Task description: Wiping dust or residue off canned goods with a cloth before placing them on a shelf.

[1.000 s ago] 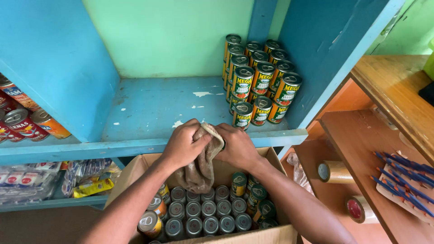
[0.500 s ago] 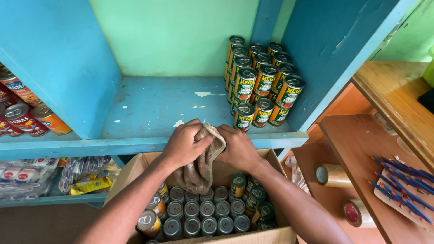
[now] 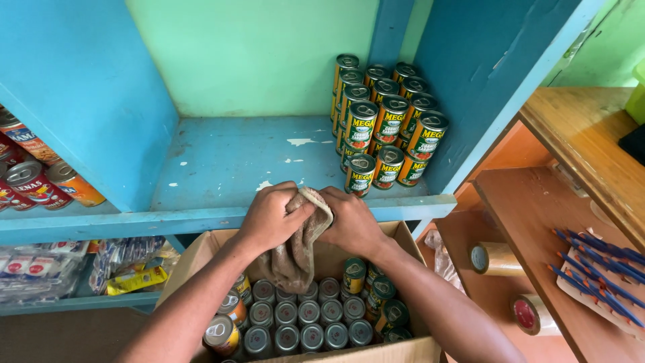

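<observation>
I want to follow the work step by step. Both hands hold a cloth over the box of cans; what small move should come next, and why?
Probably carry the cloth forward onto the bare blue shelf. Left hand and right hand grip it together at the shelf's front edge, and the stacked cans fill only the right corner.

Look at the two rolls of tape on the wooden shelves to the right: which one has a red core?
The nearer, lower roll, by the picture's bottom edge. Its core shows red, while the roll above it has a pale bluish core.
</observation>
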